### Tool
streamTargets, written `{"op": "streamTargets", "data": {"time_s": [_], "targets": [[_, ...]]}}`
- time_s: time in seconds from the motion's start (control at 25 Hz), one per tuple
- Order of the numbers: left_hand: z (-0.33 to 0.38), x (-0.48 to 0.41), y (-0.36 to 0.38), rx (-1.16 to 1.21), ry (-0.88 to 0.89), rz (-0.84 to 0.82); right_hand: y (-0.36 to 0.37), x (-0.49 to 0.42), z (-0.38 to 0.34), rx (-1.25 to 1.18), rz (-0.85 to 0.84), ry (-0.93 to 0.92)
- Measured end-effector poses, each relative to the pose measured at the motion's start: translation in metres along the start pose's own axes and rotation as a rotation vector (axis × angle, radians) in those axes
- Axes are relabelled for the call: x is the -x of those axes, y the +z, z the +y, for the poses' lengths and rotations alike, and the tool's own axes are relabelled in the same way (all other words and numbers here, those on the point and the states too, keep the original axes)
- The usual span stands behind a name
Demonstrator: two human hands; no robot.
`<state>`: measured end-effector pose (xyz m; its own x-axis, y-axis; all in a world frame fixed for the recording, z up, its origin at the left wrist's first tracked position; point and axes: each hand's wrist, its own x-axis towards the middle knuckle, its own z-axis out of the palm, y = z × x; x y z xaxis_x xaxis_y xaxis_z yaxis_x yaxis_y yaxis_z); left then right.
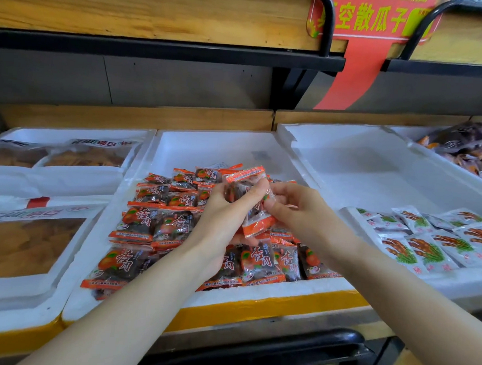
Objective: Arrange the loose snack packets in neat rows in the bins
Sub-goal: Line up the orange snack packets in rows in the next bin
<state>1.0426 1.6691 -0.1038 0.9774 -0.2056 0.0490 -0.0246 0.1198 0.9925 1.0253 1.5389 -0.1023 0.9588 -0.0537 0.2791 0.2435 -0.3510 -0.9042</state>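
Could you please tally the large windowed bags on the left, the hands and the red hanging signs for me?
Large windowed bags: 3
Hands: 2, the left hand and right hand, both holding orange packets
Red hanging sign: 1
Total: 6

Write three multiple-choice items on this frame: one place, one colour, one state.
1. The white packets lie: A right of the middle bin B left of it C on the top shelf.
2. Packet edges in the middle bin are: A blue B orange C green.
3. The left hand and right hand are: A empty B resting on a rim C gripping packets.
Key: A, they show at the frame's right; B, orange seams throughout; C, both curl round orange-edged packets.
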Motion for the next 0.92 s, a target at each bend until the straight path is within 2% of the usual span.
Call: {"op": "streamTargets", "data": {"time_s": [0.2,0.44,0.56,0.68,0.8,0.92], "targets": [[-0.003,0.002,0.001,-0.016,0.049,0.048,-0.001,0.004,0.001,-0.216,-0.067,0.105],[-0.008,0.003,0.003,-0.077,0.076,-0.029,-0.014,0.008,0.002,-0.244,-0.124,0.124],[-0.008,0.005,0.007,0.007,0.054,-0.054,-0.02,0.008,0.002,-0.33,-0.075,0.144],[-0.009,0.001,0.003,0.061,0.055,-0.038,-0.041,0.007,0.008,-0.359,0.067,0.136],[-0.01,-0.004,0.0,0.065,0.083,-0.02,-0.07,0.009,0.024,-0.07,0.255,0.125],[-0.009,-0.004,0.003,0.073,0.101,-0.036,-0.075,0.019,0.045,0.203,0.163,0.233]]}}
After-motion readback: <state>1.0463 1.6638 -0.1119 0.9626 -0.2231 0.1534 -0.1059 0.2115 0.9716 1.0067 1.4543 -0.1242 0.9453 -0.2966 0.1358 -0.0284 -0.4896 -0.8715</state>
